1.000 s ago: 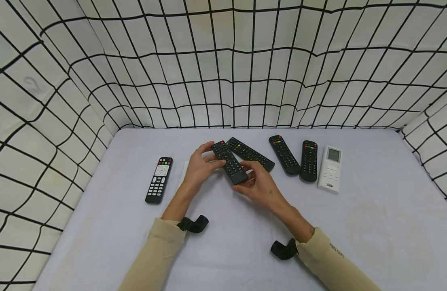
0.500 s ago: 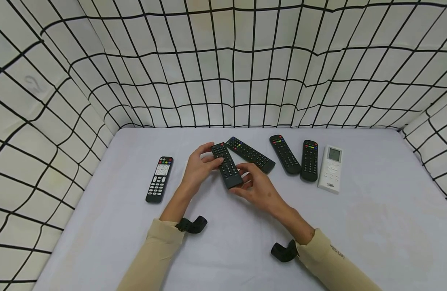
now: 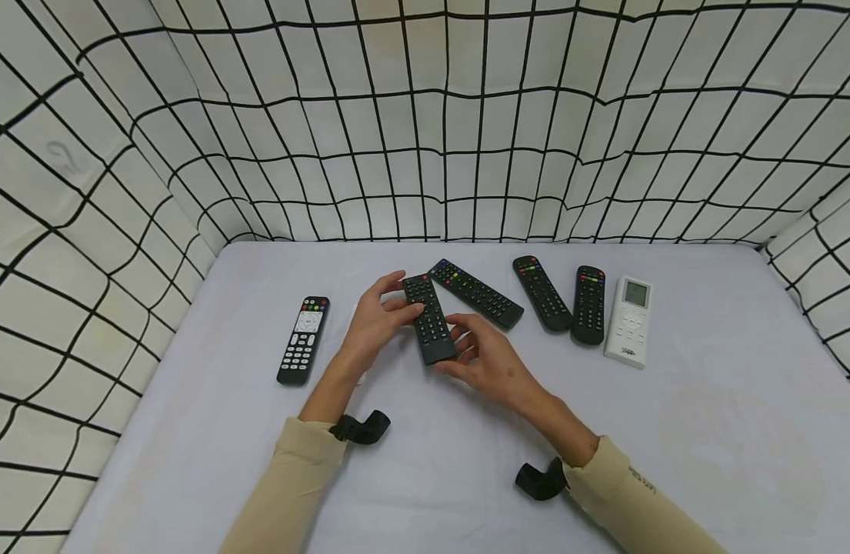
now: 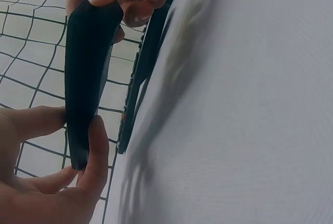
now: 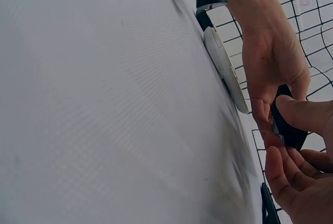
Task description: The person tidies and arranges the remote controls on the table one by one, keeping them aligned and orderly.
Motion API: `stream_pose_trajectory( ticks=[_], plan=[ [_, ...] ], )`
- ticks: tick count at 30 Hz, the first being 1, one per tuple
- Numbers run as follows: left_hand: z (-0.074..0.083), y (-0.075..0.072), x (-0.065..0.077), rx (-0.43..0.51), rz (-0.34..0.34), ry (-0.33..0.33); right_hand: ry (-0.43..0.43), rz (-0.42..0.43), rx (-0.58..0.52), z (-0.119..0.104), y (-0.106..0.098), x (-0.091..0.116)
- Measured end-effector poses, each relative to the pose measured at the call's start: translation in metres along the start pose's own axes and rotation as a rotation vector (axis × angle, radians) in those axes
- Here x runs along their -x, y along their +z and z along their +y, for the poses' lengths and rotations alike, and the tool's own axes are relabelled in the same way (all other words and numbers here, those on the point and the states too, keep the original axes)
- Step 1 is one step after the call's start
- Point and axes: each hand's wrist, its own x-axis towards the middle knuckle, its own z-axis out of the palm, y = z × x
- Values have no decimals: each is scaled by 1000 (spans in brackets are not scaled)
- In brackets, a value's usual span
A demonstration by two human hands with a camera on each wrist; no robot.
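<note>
A black remote control (image 3: pixel 428 327) is held above the white table by both hands. My left hand (image 3: pixel 374 323) grips its far left side, thumb on the buttons. At the near end, my right hand (image 3: pixel 490 358) pinches the remote between thumb and fingers. The left wrist view shows the black remote control (image 4: pixel 86 73) edge-on, apart from the cloth. Its underside is hidden in the head view. Just beyond it another black remote (image 3: pixel 476 294) lies slanted on the table. A white remote-like object (image 5: pixel 223 70) lies beneath my left forearm, mostly hidden in the head view.
To the left lies a black remote with white buttons (image 3: pixel 303 340). On the right are two black remotes, one slanted (image 3: pixel 542 294) and one straighter (image 3: pixel 588 305), beside a white remote with a small screen (image 3: pixel 628 322). Black netting (image 3: pixel 445 154) over white walls encloses the table's back and sides.
The held remote has turned from a diagonal to a steeper angle, its near end swinging left and toward the person. My right hand has shifted slightly left with it; the other remotes stay put.
</note>
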Motion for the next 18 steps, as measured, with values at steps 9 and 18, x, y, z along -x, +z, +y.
stream_pose_trajectory(
  ticks=[9,18],
  plan=[
    [3,-2,3,3,-2,-5,18,-9,-14,-4,3,1],
    [2,-2,4,-26,0,7,33,-6,-15,-4,7,4]
  ],
)
